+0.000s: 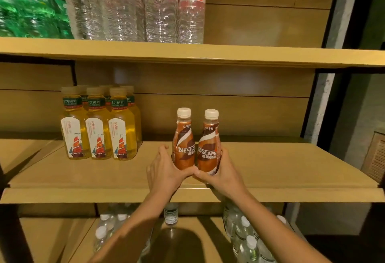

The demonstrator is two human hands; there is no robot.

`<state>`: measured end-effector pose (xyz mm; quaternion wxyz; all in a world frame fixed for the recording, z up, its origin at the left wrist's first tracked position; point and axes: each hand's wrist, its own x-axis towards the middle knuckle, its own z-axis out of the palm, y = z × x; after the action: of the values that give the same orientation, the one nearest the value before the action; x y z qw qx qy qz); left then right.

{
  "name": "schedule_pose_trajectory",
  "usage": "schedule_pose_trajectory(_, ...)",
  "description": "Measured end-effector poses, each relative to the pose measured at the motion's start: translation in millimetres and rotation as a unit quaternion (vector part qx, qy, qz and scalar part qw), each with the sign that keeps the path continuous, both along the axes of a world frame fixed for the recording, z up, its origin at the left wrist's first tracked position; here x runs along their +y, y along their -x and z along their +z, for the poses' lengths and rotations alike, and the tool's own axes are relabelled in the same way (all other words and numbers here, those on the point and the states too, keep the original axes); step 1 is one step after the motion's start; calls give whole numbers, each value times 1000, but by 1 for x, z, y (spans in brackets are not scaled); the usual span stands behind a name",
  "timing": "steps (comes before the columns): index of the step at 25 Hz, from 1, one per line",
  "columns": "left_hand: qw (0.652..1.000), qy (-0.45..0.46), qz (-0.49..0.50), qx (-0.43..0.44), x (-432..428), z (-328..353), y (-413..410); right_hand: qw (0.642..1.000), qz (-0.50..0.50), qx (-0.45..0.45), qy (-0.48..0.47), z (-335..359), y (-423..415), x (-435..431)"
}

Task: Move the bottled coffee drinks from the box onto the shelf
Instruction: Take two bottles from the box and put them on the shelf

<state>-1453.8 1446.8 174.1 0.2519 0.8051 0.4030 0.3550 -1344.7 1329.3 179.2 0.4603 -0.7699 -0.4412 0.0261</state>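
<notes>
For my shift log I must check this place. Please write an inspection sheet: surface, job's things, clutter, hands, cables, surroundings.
Surface: middle shelf, light wood.
Job's things: left coffee bottle and right coffee bottle, upright, side by side; box not in view.
Clutter: tea bottles at left on the same shelf.
Grippers: left hand grips the left bottle, right hand grips the right one.
Cables: nothing seen.
Surroundings: large water bottles above, small water bottles below.

Single head-worn wide-angle view, close before the wooden shelf (270, 169), forward and slightly downward, square to its front.
</notes>
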Motion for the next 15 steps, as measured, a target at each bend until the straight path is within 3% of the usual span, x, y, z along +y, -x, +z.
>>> schedule_pose_trajectory(4,998,12,-43,-38,4,5,7,997,-71,-36,-7,-3,0,6)
schedule_pose_trajectory(11,988,29,-147,-44,7,2,20,996,-76,-54,0,-8,-1,10)
schedule_pose_trajectory(15,988,-86,-83,100,2,-3,19,999,-28,-14,37,-4,-10,6)
